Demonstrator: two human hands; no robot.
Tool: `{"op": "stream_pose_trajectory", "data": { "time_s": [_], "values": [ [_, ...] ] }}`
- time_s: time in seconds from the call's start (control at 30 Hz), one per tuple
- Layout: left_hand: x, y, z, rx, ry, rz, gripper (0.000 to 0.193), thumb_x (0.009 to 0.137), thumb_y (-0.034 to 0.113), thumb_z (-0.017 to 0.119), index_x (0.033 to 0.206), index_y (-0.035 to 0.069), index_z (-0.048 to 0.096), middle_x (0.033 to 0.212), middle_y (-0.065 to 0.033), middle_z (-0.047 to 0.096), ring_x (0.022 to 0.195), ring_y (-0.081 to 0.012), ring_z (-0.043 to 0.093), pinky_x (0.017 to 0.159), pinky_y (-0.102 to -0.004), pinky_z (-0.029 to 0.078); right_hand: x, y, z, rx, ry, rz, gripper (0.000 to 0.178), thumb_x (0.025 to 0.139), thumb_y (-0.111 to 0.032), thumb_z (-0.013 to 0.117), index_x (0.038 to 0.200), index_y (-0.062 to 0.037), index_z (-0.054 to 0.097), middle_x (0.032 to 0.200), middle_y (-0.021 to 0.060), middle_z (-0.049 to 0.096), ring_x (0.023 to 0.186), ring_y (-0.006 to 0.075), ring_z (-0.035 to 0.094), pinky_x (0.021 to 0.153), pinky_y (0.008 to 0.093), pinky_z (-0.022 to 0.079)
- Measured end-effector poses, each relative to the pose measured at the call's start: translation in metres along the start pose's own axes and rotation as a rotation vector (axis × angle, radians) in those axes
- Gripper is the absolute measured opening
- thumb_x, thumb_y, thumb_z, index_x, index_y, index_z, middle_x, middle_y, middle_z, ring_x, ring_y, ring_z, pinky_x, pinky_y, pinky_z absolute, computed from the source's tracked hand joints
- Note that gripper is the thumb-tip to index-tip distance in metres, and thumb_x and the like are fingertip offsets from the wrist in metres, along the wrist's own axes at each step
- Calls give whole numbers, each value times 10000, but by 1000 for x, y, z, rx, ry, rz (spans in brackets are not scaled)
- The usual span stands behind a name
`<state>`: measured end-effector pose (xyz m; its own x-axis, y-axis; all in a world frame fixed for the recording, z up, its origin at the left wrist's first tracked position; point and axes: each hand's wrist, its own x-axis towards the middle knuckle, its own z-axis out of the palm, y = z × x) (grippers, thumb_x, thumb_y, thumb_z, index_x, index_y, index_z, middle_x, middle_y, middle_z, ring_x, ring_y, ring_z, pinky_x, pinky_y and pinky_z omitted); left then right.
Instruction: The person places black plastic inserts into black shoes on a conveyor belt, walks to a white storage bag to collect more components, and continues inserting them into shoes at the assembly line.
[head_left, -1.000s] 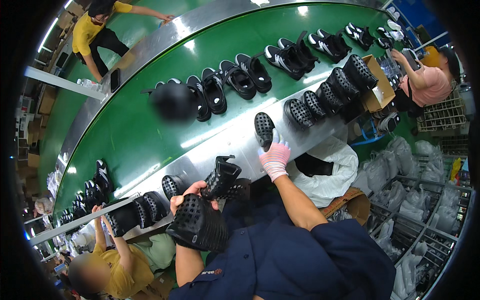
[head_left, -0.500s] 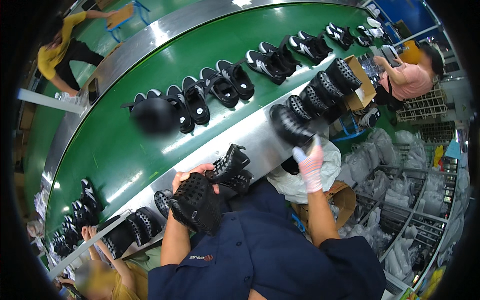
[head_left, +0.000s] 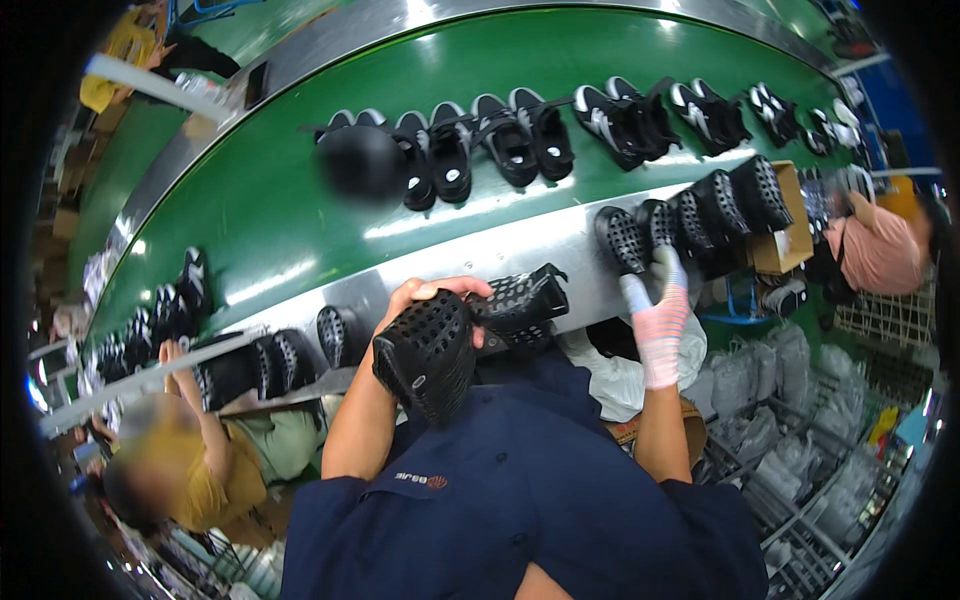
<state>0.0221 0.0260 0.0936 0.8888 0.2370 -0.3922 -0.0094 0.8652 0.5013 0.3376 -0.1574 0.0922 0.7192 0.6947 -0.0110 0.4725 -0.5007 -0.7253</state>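
My bare left hand is wrapped round black perforated plastic shoe trees: a large one hangs over the palm side. Another shoe tree points right from the fingers, with a further piece partly hidden below it. My right hand, in a pink-and-white striped glove, has its thumb and fingers apart with nothing seen between them. Its fingertips are just below a row of similar shoe trees on the metal ledge. Whether they touch the nearest ones I cannot tell.
Black-and-white shoes line the green conveyor belt beyond the ledge. A cardboard box ends the row at right. Below my right hand lies a white plastic bag. Co-workers sit left and right; wire racks hold bagged items.
The view has turned, shifting the belt and ledge. My right hand has come away from the nearest shoe tree, which now stands in the row. My left hand keeps its hold.
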Motion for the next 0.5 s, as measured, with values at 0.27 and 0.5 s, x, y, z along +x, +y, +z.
{"op": "stream_pose_trajectory", "data": {
  "time_s": [0.27,0.5],
  "values": [
    [1,-32,-16,-228,-1,34,799,836,587,522,1376,-2,498,925,-257,713,814,-310,729,708,-384,603,-3,-56,55,785,-1018,200,714,790,-243,891,1372,0,558,1253,93,665,1176,175,618,1040,347,497],
    [-3,-53,-26,-241,67,270,898,865,688,525,1438,-2,475,931,-244,732,813,-310,743,727,-392,615,-20,-14,98,770,-1100,254,817,765,-193,888,1460,20,513,1345,98,645,1239,201,604,1085,364,468]
  ]
}}
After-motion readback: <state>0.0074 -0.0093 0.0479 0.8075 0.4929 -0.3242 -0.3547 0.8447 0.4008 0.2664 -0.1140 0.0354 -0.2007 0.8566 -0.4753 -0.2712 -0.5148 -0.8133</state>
